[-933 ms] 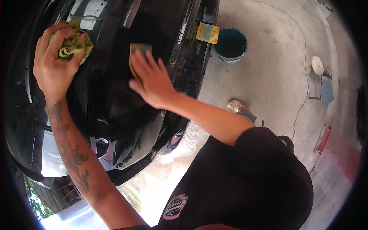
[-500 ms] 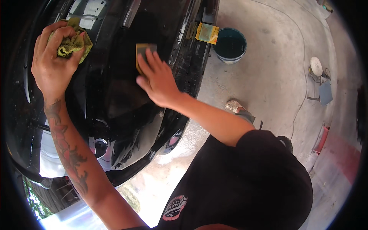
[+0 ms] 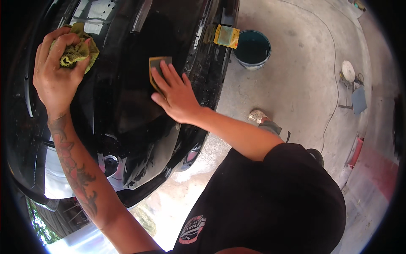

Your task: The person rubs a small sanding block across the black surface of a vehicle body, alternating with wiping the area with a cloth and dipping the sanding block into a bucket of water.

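Watching remotely, I find the pad (image 3: pixel 157 62) on the car (image 3: pixel 129 99), under the right hand (image 3: pixel 176 91), eleven o'clock from its palm, long axis roughly twelve-to-six; fingers lie flat, slightly parted. The left hand (image 3: pixel 57 80), farther, at nine, clutches the towel (image 3: pixel 77 51).

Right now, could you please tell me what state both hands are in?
Left hand: closed around a yellow-green cloth.
Right hand: open, laid over a yellow-edged grey pad.
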`<state>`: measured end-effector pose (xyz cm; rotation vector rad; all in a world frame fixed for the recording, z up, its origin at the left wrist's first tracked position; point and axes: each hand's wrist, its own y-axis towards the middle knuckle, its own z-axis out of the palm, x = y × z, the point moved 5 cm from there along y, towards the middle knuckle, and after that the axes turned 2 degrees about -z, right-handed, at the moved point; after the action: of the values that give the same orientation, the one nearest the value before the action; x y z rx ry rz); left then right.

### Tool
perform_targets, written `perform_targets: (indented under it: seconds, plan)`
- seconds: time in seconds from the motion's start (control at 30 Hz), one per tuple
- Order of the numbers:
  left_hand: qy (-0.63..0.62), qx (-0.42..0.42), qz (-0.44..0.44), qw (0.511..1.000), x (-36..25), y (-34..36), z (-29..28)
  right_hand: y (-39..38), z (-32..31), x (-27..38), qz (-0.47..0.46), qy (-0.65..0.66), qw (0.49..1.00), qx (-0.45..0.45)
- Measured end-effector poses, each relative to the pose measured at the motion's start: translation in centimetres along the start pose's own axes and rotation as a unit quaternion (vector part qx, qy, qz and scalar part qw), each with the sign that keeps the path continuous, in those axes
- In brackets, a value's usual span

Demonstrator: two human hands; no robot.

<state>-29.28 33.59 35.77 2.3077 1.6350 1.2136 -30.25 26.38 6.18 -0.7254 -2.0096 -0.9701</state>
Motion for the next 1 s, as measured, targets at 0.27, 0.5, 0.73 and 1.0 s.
perform_targets:
  seconds: [0.27, 0.5, 0.73, 1.0]
  plan:
    - [-0.032, -0.026, 0.001, 0.999, -0.2, 0.2, 0.1, 3.6, -1.4, -1.8, 0.033, 0.05, 0.995, -0.082]
    - [-0.011, -0.033, 0.015, 0.999, 0.0, 0.1, 0.0, 1.0, -0.5, -2.9, 0.046, 0.017, 0.998, -0.033]
    - [-0.012, -0.028, 0.013, 0.999, 0.0, 0.3, 0.1, -0.3, 0.3, -2.3, 0.069, 0.028, 0.997, -0.014]
    - [-0.005, -0.018, 0.002, 1.0, 0.1, 0.2, 0.2, 3.0, -2.4, -4.7, 0.095, 0.026, 0.994, -0.047]
